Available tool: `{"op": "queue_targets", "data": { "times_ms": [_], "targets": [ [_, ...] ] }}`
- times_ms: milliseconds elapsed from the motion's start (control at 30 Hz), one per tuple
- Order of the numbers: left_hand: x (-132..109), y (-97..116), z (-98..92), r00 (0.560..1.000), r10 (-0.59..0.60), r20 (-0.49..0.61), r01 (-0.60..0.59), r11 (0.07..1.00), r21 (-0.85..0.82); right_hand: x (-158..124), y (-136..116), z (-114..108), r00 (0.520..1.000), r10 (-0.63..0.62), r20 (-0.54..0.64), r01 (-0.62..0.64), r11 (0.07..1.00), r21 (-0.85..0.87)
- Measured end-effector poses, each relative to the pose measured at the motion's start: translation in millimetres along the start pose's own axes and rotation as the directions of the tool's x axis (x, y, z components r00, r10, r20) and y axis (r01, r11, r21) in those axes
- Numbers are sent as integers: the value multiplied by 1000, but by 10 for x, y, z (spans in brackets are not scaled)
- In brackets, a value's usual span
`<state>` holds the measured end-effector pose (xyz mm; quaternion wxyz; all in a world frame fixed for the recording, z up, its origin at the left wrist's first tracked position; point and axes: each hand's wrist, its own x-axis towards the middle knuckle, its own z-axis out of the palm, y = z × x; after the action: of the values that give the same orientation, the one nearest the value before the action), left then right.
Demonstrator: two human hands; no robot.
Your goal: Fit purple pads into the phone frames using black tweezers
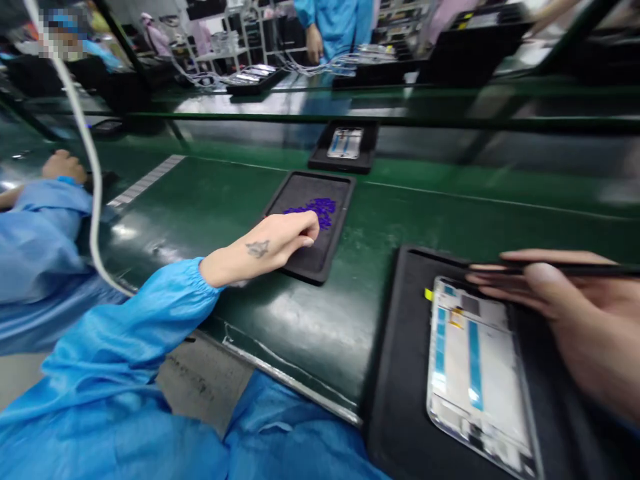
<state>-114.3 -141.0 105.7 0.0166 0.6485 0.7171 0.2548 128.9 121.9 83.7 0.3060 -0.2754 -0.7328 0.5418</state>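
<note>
My left hand [285, 240] is over a shallow black tray [305, 267], its fingers curled together beside a scatter of tiny purple pieces [323, 207]. Whatever those fingertips hold, if anything, is hidden. At the right, my right hand [590, 327], blurred, grips a thin dark flat panel [580, 269] seen edge-on between thumb and fingers. Below the panel, a larger black tray [400, 373] carries an open tablet-like metal housing [493, 373] with blue strips and a small yellow tab [429, 294] at its upper left corner.
Another black tray [315, 160] with a silver housing [345, 143] lies farther back on the green bench [215, 193]. A white cable [93, 160] hangs at the left, near a co-worker's sleeve [45, 220]. A rail [280, 118] crosses behind; another person in blue [345, 30] stands beyond.
</note>
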Motion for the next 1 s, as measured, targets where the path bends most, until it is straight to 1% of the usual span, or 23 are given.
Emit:
{"op": "queue_targets", "data": {
  "times_ms": [33,67,133,200,300,400,533,633,733,867,1000],
  "targets": [
    [62,98,47,1000,8,-17,-9,998,-61,-10,-47,9,1000,29,-1,-28,998,47],
    [134,206,109,1000,13,-20,-16,989,-144,-19,-82,12,1000,31,4,-31,997,68],
    [286,430,265,1000,17,11,-12,940,-340,-49,-115,2,1000,-1,11,0,997,82],
    [423,617,443,997,18,80,25,865,-502,-101,-118,-23,998,-66,3,66,997,36],
    [552,750,672,988,-21,153,112,775,-623,-211,-129,-64,984,-179,-3,178,980,-85],
    [586,760,769,983,-71,170,165,752,-639,-320,-192,-79,967,-250,49,255,950,-179],
    [578,771,732,983,-70,170,160,779,-606,-410,-301,-44,956,-254,148,287,917,-278],
    [573,798,702,987,-41,154,126,794,-595,-428,-334,-2,958,-212,192,262,922,-287],
    [562,806,712,992,18,122,55,821,-569,-425,-335,26,964,-147,221,207,938,-279],
    [542,801,728,992,89,94,-30,864,-503,-423,-339,33,969,-77,233,138,956,-260],
    [529,809,715,987,131,93,-75,886,-457,-422,-349,37,970,-50,238,111,962,-250]
  ]
}}
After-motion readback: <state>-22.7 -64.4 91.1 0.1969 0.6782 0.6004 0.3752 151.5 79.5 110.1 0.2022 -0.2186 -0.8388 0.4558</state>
